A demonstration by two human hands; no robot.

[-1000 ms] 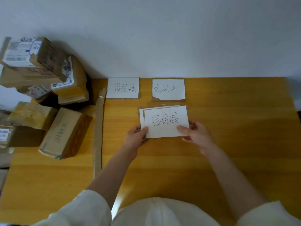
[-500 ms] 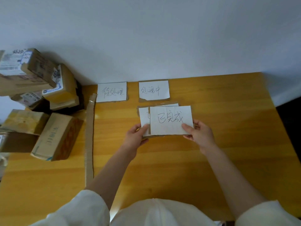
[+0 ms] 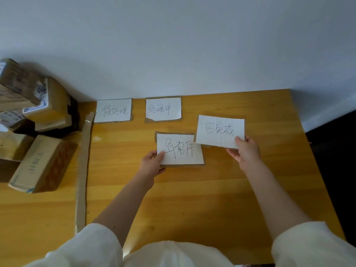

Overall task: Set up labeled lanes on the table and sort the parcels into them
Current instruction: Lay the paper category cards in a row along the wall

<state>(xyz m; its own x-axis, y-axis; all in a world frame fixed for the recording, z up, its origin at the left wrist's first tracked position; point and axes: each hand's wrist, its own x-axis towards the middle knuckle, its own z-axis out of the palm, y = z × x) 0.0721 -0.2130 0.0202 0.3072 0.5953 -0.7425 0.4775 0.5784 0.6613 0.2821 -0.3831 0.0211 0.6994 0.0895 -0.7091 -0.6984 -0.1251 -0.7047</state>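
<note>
Two label cards lie at the table's far edge by the wall: the left card and the middle card, each white paper on cardboard with handwritten characters. My left hand pinches the lower left corner of a third label card near the table's middle. My right hand pinches the lower right corner of a fourth label card, held up and to the right of the third. A heap of cardboard parcels sits at the left.
A long cardboard strip lies lengthwise on the wooden table, dividing the parcels from the labels. A white wall runs along the back. The table's right edge borders a dark floor.
My right hand has drawn the top card off the stack, up and to the right, uncovering the card that my left hand holds. The view has shifted right.
</note>
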